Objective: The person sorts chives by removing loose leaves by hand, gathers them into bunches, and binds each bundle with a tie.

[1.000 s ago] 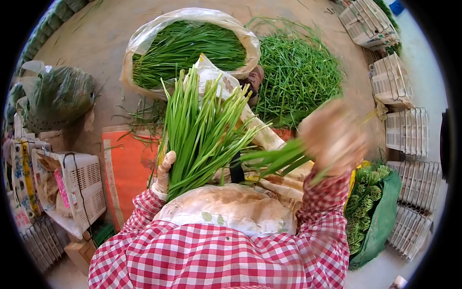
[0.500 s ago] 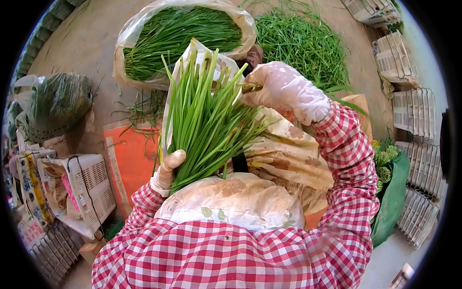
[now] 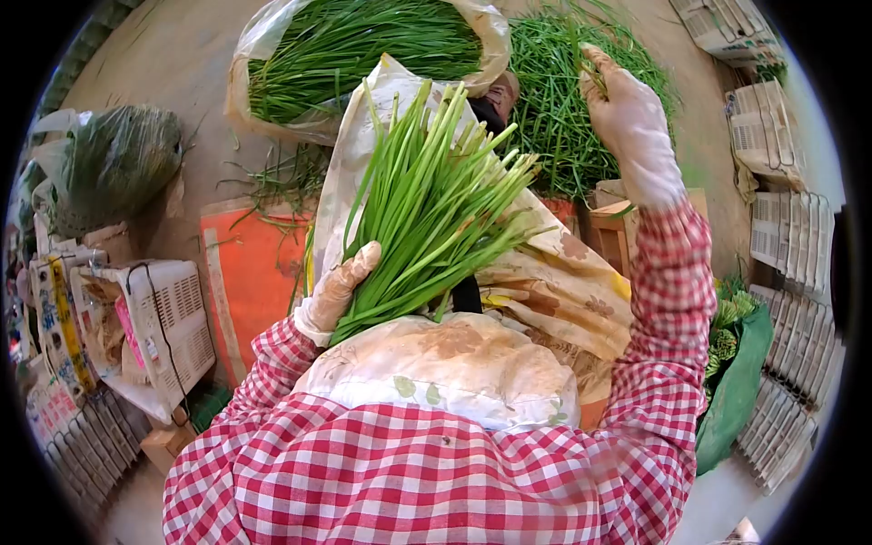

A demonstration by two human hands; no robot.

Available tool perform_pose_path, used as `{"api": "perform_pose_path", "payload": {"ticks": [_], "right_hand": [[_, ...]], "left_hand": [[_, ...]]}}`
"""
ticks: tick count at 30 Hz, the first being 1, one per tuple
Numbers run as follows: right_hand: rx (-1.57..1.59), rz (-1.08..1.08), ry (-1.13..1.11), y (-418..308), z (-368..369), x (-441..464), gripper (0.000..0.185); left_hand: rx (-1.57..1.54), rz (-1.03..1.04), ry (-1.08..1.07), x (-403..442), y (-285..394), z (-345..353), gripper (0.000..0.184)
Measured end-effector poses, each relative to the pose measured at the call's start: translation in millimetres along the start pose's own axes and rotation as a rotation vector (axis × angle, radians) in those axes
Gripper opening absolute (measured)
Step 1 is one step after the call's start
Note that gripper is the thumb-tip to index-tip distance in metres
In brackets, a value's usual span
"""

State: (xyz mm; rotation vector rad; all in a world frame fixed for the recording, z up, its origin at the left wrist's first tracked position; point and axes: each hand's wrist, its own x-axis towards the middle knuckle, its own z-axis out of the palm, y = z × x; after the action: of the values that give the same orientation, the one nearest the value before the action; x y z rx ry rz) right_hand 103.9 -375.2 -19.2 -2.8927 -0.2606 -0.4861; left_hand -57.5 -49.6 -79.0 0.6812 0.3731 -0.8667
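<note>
My gloved left hand (image 3: 343, 292) is closed around the lower left side of a bunch of green chives (image 3: 427, 213), its thumb lying across the leaves. The paler cut ends fan out up and to the right, above my lap. My gloved right hand (image 3: 631, 127) is raised away from the bunch, over a heap of loose chive leaves (image 3: 554, 118). Its fingers are pinched together; against the green heap I cannot make out what is between them. A stained, flower-printed apron (image 3: 436, 368) covers my lap beneath the bunch.
A large clear bag of chives (image 3: 363, 54) stands ahead, beside a shoe (image 3: 501, 95). To the left are a wrapped green bundle (image 3: 118, 168), an orange mat (image 3: 250, 282) and a white crate (image 3: 168, 327). Stacked white crates (image 3: 790, 241) and a green sack (image 3: 738, 386) line the right.
My right hand has moved from the bunch's cut ends up and right over the loose heap. My left hand still holds the bunch, which sits slightly further right in view.
</note>
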Motion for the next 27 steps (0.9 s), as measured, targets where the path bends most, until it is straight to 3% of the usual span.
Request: {"api": "perform_pose_path", "payload": {"ticks": [1,2,4,5,7,9,10,13,14,17,19,23,25,27], "right_hand": [[0.255,0.044,-0.101,-26,-24,-9,0.023],[0.418,-0.089,-0.188,-35,-22,-20,0.03],[0.358,-0.217,-0.442,-69,-32,-33,0.037],[0.134,-0.207,-0.601,-93,-42,-31,0.035],[0.126,-0.159,-0.68,-101,-29,-21,0.029],[0.371,0.106,-0.936,-104,-27,-9,0.031],[0.333,-0.074,-0.748,-97,-13,-15,0.034],[0.301,-0.104,-0.767,-91,-1,-16,0.035],[0.288,-0.241,-0.638,-93,3,-19,0.035],[0.157,-0.188,-0.829,-102,4,-24,0.036],[0.145,-0.219,-0.769,-102,12,-25,0.027],[0.058,-0.308,-0.328,-82,54,-13,0.01],[-0.027,-0.319,-0.237,-61,63,0,0.018],[0.061,-0.278,-0.123,-44,64,10,0.024]], "left_hand": [[-0.006,0.004,0.004,-1,3,5,0.051],[0.029,0.015,0.022,0,4,8,0.05],[0.126,0.118,0.004,1,4,16,0.045],[0.135,0.114,0.001,3,0,10,0.045],[0.151,0.107,-0.012,4,-4,6,0.049],[0.157,0.097,-0.022,3,-5,5,0.052],[0.159,0.092,-0.026,2,-3,5,0.053],[0.177,0.08,-0.044,0,-2,-1,0.058],[0.184,0.077,-0.049,-1,-4,-4,0.06],[0.191,0.081,-0.06,-3,-5,-13,0.065],[0.197,0.092,-0.066,-5,-6,-19,0.068],[0.19,0.172,-0.064,-10,-9,-32,0.075],[0.196,0.213,-0.064,-10,-11,-36,0.076],[-0.073,0.268,-0.027,-7,-13,-40,0.084]]}}
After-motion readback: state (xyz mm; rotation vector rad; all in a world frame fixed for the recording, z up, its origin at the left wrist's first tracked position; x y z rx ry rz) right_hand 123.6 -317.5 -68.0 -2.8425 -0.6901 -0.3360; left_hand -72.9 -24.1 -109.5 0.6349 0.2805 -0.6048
